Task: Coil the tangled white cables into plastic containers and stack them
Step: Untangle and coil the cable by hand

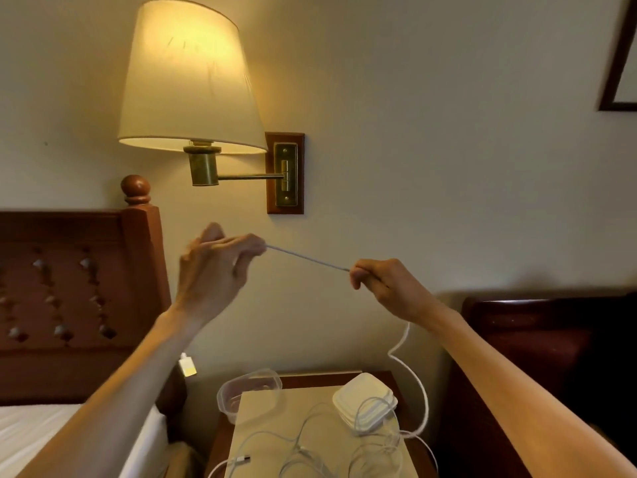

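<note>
Holding a white cable (308,259) taut in the air before the wall, left hand (215,267) pinching one end with fingers curled, right hand (386,282) gripping it further along in a closed fist. Trailing down from the right hand to the bench (310,408), joining loose tangled cables (310,450) beside a clear plastic container (250,391) and a stack of white lids (365,401). Glowing overhead, a wall lamp (188,77).

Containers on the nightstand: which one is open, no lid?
The clear container at the back left of the nightstand. It stands open with its rim bare; the others form a white lidded stack at the right, with cable looped over it.
</note>
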Tool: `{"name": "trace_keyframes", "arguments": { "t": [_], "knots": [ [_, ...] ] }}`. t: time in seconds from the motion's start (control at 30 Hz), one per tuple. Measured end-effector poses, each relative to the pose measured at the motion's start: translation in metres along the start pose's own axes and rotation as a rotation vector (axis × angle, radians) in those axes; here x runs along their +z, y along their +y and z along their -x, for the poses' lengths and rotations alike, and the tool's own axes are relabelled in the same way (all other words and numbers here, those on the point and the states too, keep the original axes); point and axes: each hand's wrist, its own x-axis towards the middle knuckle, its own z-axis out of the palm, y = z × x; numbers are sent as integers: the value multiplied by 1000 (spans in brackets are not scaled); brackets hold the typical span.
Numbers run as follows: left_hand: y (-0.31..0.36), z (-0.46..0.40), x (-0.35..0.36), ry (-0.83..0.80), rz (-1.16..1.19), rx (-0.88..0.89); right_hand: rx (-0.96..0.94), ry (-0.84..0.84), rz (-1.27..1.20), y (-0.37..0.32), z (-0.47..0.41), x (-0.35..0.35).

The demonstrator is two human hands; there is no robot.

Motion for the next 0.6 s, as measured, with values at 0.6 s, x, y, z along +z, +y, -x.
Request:
{"name": "trace_keyframes", "arguments": {
  "t": [0.6],
  "knots": [
    [53,6,33,-345,839,-495,-121,108,52,-20,-48,33]
  ]
}}
